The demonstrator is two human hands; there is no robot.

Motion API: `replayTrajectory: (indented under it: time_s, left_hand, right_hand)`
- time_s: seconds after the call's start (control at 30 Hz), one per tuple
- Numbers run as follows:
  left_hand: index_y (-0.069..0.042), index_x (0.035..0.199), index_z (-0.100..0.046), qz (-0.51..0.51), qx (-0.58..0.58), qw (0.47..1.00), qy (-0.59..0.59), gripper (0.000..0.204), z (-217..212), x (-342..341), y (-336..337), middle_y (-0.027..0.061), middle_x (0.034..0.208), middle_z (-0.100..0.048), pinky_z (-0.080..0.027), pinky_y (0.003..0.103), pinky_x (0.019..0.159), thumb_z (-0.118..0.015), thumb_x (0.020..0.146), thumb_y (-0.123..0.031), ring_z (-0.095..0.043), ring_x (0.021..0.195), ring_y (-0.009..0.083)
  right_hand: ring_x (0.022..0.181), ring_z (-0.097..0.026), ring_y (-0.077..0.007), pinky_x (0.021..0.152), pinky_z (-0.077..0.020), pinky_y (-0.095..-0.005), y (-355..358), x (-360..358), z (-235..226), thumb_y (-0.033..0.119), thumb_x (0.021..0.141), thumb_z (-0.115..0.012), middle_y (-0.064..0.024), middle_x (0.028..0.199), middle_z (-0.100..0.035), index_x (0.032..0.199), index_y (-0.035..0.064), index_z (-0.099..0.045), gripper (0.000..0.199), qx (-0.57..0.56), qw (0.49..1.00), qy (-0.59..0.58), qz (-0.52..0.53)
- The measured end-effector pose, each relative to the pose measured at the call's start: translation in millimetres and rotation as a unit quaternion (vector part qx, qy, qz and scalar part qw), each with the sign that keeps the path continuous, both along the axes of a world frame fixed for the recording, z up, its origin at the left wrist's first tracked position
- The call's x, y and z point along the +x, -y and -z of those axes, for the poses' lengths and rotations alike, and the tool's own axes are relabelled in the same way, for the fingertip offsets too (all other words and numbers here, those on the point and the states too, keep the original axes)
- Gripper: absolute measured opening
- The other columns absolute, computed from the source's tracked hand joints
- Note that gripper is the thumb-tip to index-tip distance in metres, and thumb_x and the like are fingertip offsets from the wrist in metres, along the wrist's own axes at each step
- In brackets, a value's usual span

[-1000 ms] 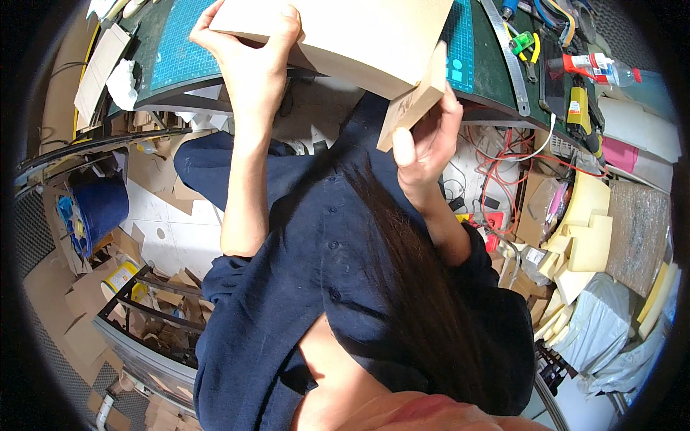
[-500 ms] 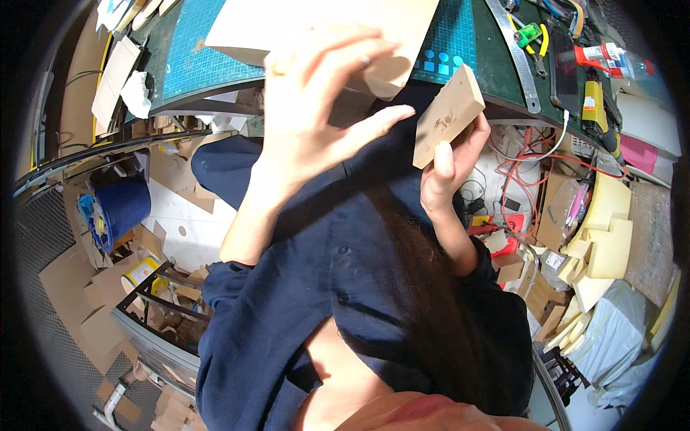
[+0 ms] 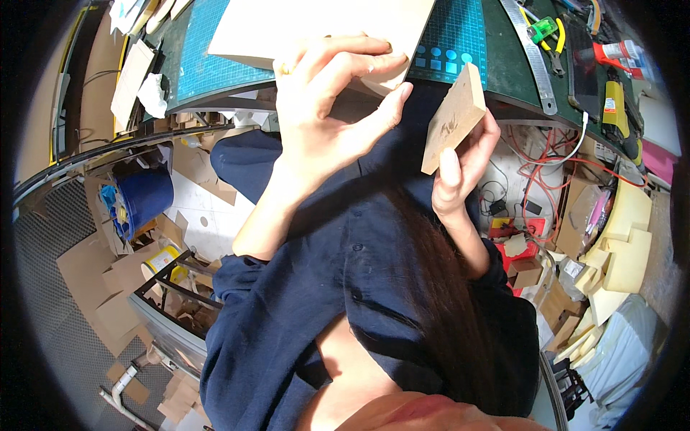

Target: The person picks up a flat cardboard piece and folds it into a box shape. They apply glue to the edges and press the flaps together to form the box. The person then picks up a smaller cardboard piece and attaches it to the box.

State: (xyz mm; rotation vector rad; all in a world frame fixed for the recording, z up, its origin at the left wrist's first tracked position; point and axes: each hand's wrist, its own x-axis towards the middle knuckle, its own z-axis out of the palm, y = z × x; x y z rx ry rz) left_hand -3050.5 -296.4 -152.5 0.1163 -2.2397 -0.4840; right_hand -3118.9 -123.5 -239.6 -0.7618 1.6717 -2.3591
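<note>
My right hand (image 3: 460, 172) grips a small tan block of board (image 3: 454, 118) by its lower end and holds it upright just in front of the table edge. My left hand (image 3: 323, 115) hovers in the air to its left with the fingers curled and apart, holding nothing; a ring shows on one finger. Behind it a large pale cardboard sheet (image 3: 287, 29) lies on the green cutting mat (image 3: 453, 36). Fingertips overlap the sheet's near edge in the picture; I cannot tell whether they touch it. Dark blue sleeves cover both of my arms.
A long metal ruler (image 3: 532, 57) and several hand tools (image 3: 546, 32) lie on the mat's right side. Below the table are a blue bucket (image 3: 147, 194), cardboard scraps (image 3: 93, 280), red cables (image 3: 539, 187) and pale foam blocks (image 3: 625, 237).
My left hand has come off the large cardboard sheet and drawn back toward me with the fingers loosened. The right hand has carried the small block rightward, away from the sheet.
</note>
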Motion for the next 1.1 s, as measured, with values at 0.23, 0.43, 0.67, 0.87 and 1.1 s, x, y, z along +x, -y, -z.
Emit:
replayTrajectory:
  time_s: [0.23, 0.43, 0.67, 0.87, 1.1]
  left_hand:
    - [-0.009, 0.106, -0.077, 0.018, 0.014, 0.999, 0.041, 0.035, -7, 3, -1, 0.0068, 0.114, -0.075, -0.043, 0.033, 0.099, -0.087, 0.073, -0.015, -0.067, 0.111, 0.0196]
    - [-0.010, 0.107, -0.077, 0.009, 0.014, 1.000, 0.023, 0.034, -6, 2, -4, 0.0056, 0.112, -0.075, -0.045, 0.033, 0.096, -0.084, 0.075, -0.016, -0.067, 0.109, 0.0202]
    - [-0.013, 0.110, -0.076, 0.033, -0.006, 0.999, 0.032, 0.037, -6, 4, 5, 0.0039, 0.113, -0.074, -0.045, 0.033, 0.095, -0.086, 0.075, -0.022, -0.068, 0.108, 0.0201]
    - [-0.019, 0.113, -0.076, 0.041, -0.046, 0.997, 0.038, 0.039, -1, 11, 9, 0.0002, 0.120, -0.073, -0.045, 0.036, 0.101, -0.086, 0.076, -0.022, -0.066, 0.117, 0.0196]
    - [-0.030, 0.117, -0.076, 0.040, -0.129, 0.989, 0.057, 0.042, 4, 14, 15, -0.0051, 0.128, -0.069, -0.043, 0.042, 0.107, -0.087, 0.076, -0.026, -0.060, 0.125, 0.0207]
  right_hand:
    - [0.138, -0.044, -0.0340, 0.116, -0.0341, -0.0466, -4, -3, 1, 0.040, 0.092, -0.069, -0.0269, 0.152, -0.038, 0.146, -0.0046, -0.031, 0.079, 0.009, 1.000, -0.022, -0.007]
    - [0.135, -0.047, -0.0337, 0.115, -0.0373, -0.0463, 7, -3, -7, 0.040, 0.092, -0.069, -0.0280, 0.151, -0.039, 0.142, -0.0052, -0.034, 0.077, -0.011, 0.999, -0.042, -0.024]
    - [0.135, -0.047, -0.0337, 0.115, -0.0377, -0.0465, 7, -2, -10, 0.040, 0.091, -0.069, -0.0278, 0.150, -0.040, 0.142, -0.0053, -0.034, 0.076, -0.009, 0.999, -0.029, -0.023]
    - [0.136, -0.047, -0.0338, 0.115, -0.0378, -0.0473, 6, 0, -8, 0.036, 0.092, -0.068, -0.0277, 0.150, -0.039, 0.142, -0.0050, -0.035, 0.073, -0.006, 0.999, -0.033, -0.026]
    - [0.137, -0.046, -0.0351, 0.115, -0.0377, -0.0476, 6, 0, -9, 0.031, 0.092, -0.067, -0.0279, 0.151, -0.039, 0.142, -0.0045, -0.035, 0.070, -0.010, 0.999, -0.025, -0.034]
